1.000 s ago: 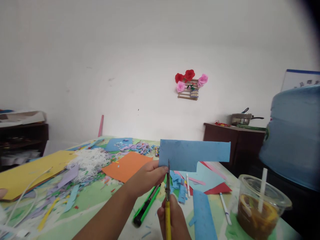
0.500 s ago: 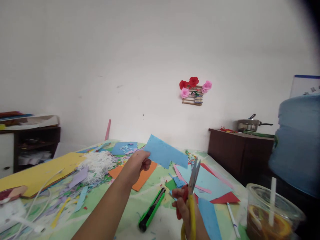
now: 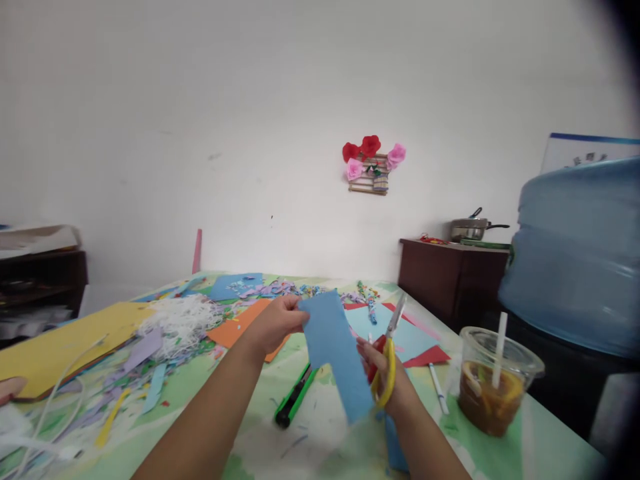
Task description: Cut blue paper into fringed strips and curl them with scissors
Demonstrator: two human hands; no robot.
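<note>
The left hand point(image 3: 283, 321) had its thumb and fingers closed together on the upper left edge of a blue paper point(image 3: 333, 340), with the forearm reaching in from below. The paper was held up over the table point(image 3: 320, 443), its wider part at the top and a narrower strip slanting down to the right from a step cut in its left side. The lower end was blurred.

The right hand point(image 3: 387, 373) was wrapped around the handles of the scissors point(image 3: 395, 321), the yellow loop nearest the camera and the red one behind, among the fingers. The blades pointed up and slightly right, lying close together, with no paper between them. The right fingertips were just beside the paper's right edge; from this angle I could not tell whether they touched it.

Below and left of the paper, a green cutter point(image 3: 296, 398) lay on the table. Orange paper point(image 3: 240, 323) was behind the left hand, and a light blue sheet point(image 3: 413, 337) lay behind the scissors. A white marker point(image 3: 439, 388) rested between the right forearm and a cup of drink point(image 3: 493, 393).
</note>
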